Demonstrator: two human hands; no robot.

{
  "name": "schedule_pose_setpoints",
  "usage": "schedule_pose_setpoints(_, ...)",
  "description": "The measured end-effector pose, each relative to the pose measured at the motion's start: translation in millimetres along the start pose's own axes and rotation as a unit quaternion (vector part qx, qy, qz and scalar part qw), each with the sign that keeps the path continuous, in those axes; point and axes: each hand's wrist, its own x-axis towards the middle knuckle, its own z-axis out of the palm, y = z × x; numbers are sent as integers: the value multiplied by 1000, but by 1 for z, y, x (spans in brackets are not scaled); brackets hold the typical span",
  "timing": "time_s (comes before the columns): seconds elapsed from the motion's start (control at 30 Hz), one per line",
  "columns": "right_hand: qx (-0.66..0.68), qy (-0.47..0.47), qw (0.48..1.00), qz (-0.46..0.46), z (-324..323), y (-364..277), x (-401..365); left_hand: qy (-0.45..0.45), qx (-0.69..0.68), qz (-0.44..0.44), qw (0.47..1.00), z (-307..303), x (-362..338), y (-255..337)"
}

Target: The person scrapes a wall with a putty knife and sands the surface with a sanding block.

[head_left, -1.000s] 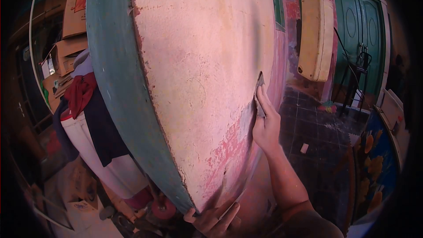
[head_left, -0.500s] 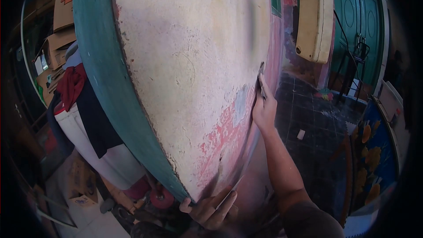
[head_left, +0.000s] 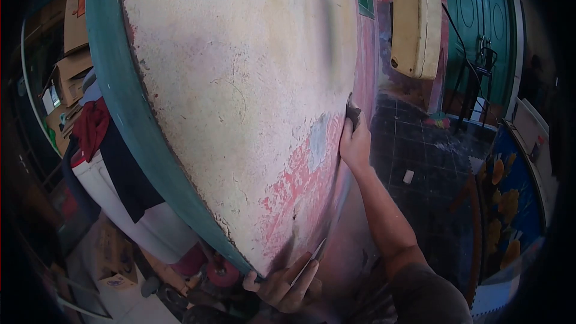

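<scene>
A wall [head_left: 210, 102] with worn cream paint fills the middle of the view, its lower right showing flaked pink and a grey patch. My right hand [head_left: 356, 145] is closed on a dark, bent piece of sandpaper [head_left: 353, 113], pressed to the wall's right-hand edge. Low down, by the wall's bottom corner, my left hand [head_left: 282, 288] has its fingers curled around a thin, flat, pale piece [head_left: 308, 269] like a scraper blade. The left thumb touches the end of the teal border [head_left: 129, 114]. Most of the flat piece is hidden by the fingers.
Left of the wall stand a white bin [head_left: 129, 204] draped with dark and red cloths, and cardboard boxes [head_left: 75, 72]. At right are dark floor tiles [head_left: 396, 138], a small pale block [head_left: 408, 177], a black stool [head_left: 480, 78], green doors [head_left: 480, 18] and a blue flowered panel [head_left: 516, 198].
The view has shifted, so the wall sits further left. My right hand has moved slightly down the edge, and the sandpaper now bends outward over its fingers. My left hand stays at the bottom corner.
</scene>
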Motion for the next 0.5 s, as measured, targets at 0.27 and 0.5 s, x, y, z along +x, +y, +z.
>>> schedule_pose_setpoints(0.27,-11,3,987,-160,-8,-19,0,40,4,25,999,6,18,-5)
schedule_pose_setpoints(0.5,-17,-16,985,-172,-16,-60,-12,33,9,-45,998,3,10,9)
